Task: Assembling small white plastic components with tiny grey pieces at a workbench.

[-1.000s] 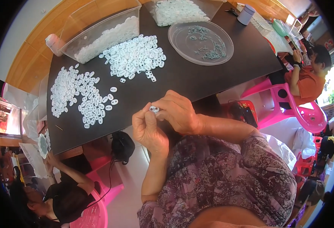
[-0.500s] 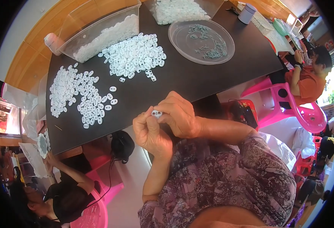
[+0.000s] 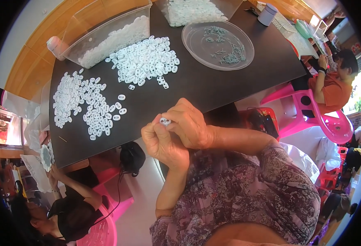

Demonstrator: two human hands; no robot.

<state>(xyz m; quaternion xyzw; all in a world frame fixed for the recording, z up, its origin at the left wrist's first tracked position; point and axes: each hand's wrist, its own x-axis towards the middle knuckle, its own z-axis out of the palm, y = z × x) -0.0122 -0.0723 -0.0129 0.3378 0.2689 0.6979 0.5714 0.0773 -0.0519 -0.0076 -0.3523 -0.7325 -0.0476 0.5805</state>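
Note:
A small white oval plastic piece with two holes [image 3: 165, 121] is pinched between the fingers of both my hands, just off the table's front edge. My left hand [image 3: 164, 143] is closed, thumb pressed against the piece's near side. From the right, my right hand [image 3: 190, 127] grips the same piece, its fingers curled over it. Beyond them lie a pile of similar white oval pieces [image 3: 145, 59] and a looser spread of them [image 3: 100, 110] to the left. Small grey-green parts [image 3: 231, 55] sit in a round clear tray [image 3: 197, 55] farther back.
A clear bin [image 3: 119, 43] of white pieces stands at the back left beside a white bottle [image 3: 56, 46]. Another clear bin [image 3: 195, 12] and a lidded jar [image 3: 267, 15] are at the back. Other people sit on pink chairs [image 3: 297, 108] to the right and lower left.
Both hands, still together on the white oval piece, have shifted slightly to the left. The piles and tray look unchanged.

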